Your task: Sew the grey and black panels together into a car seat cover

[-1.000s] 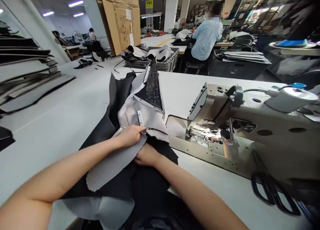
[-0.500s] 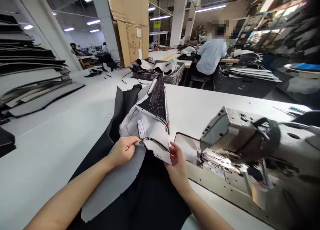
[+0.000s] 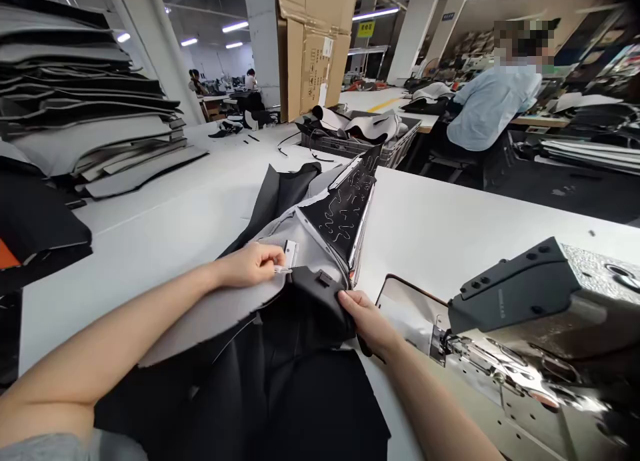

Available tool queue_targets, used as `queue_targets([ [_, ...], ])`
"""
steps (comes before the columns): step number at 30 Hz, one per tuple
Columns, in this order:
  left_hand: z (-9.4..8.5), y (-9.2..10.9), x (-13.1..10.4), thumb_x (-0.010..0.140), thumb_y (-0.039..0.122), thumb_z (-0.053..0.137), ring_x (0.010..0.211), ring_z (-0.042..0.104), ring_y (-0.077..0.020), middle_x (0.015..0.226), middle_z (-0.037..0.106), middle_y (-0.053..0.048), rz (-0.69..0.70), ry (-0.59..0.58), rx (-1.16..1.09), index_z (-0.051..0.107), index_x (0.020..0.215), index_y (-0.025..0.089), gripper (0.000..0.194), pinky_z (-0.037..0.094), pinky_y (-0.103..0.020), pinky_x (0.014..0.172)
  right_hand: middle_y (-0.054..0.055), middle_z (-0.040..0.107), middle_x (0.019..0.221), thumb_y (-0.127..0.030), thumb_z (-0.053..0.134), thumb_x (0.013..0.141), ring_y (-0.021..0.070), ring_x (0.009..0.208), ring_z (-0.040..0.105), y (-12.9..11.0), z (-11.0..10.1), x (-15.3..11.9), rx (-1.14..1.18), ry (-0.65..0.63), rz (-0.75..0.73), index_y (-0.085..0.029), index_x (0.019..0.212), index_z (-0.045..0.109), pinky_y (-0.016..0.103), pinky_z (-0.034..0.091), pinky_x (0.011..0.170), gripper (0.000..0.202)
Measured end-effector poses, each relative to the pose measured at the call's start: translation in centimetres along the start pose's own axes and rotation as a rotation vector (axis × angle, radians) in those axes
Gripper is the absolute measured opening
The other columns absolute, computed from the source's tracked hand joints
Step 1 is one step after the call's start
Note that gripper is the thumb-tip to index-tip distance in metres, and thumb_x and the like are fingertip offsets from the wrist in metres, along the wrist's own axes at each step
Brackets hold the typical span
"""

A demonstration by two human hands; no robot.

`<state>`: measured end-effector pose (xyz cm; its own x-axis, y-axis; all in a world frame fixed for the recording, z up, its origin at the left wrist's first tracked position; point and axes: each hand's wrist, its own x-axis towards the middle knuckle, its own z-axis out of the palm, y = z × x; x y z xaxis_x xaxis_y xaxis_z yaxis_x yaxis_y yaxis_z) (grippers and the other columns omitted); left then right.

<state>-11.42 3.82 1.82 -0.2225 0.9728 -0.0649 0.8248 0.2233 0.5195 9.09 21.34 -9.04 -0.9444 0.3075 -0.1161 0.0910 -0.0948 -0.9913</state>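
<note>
A large black-and-grey sewn cover lies across the front of the white table and over its near side. My left hand is closed in a pinch on its grey edge, beside a small white strip. My right hand grips the black flap between thumb and fingers, close to a small dark rectangular piece. Beyond the hands, a pointed black panel with wavy pale stitching runs away from me. To the right of my right hand stands a sewing machine.
Layered fabric pieces are stacked at the left on the white table. A grey crate with cover pieces stands beyond the table, near a tall cardboard box. A co-worker in light blue sits at the back right.
The view has swung left. My right hand has moved from the flap's grey underside to a pinch on its black face, which now faces up. My left hand keeps its pinch.
</note>
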Motion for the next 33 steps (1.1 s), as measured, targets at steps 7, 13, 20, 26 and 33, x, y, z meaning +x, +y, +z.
queue_targets([
  [7, 7.3, 2.1, -3.8, 0.083, 0.050, 0.056, 0.125, 0.042, -0.0318, 0.137, 0.049, -0.014, 0.256, 0.307, 0.758, 0.049, 0.132, 0.017, 0.060, 0.025, -0.050, 0.108, -0.001, 0.053, 0.065, -0.060, 0.050, 0.081, 0.0136, 0.055, 0.048, 1.4, -1.3, -0.1, -0.042, 0.529, -0.144, -0.019, 0.092, 0.051, 0.026, 0.041, 0.052, 0.042],
  [13, 8.3, 4.7, -1.1, 0.072, 0.027, 0.064, 0.127, 0.036, -0.0379, 0.141, 0.042, -0.019, 0.066, 0.160, 0.919, 0.039, 0.139, 0.008, 0.074, 0.018, -0.064, 0.106, 0.011, 0.052, 0.129, -0.025, 0.048, 0.088, 0.0236, 0.122, 0.045, 1.3, 0.8, -4.9, -0.798, 0.586, -0.583, -0.023, 0.116, 0.058, 0.042, 0.036, 0.102, 0.030],
  [20, 7.4, 4.4, 2.5, 0.080, 0.015, 0.052, 0.100, 0.056, -0.0340, 0.108, 0.064, -0.019, 0.165, 0.361, 0.948, 0.052, 0.128, 0.005, 0.050, 0.038, -0.054, 0.094, 0.015, 0.033, 0.148, -0.027, 0.038, 0.094, 0.0251, 0.140, 0.023, 3.0, 1.6, -5.9, -1.430, 0.370, -0.460, -0.005, 0.141, 0.036, 0.049, 0.014, 0.116, 0.052],
  [26, 3.6, 4.3, 3.7, 0.086, 0.009, 0.040, 0.100, 0.062, -0.0222, 0.115, 0.066, -0.008, 0.636, 0.405, 0.734, 0.064, 0.113, 0.018, 0.037, 0.046, -0.036, 0.086, 0.017, 0.038, 0.145, -0.031, 0.039, 0.093, 0.0270, 0.137, 0.031, 2.1, -2.0, -2.5, -1.442, 0.347, -0.387, -0.002, 0.139, 0.040, 0.046, 0.023, 0.114, 0.054],
  [33, 10.6, 11.1, 7.1, 0.088, 0.022, 0.044, 0.071, 0.067, -0.0157, 0.081, 0.073, -0.002, 0.432, 0.076, -0.071, 0.071, 0.093, 0.016, 0.028, 0.052, -0.024, 0.065, 0.008, 0.064, 0.120, -0.031, 0.058, 0.083, 0.0236, 0.116, 0.054, 1.1, -5.4, -0.1, -1.483, 0.156, -0.474, -0.018, 0.126, 0.056, 0.042, 0.025, 0.114, 0.045],
])
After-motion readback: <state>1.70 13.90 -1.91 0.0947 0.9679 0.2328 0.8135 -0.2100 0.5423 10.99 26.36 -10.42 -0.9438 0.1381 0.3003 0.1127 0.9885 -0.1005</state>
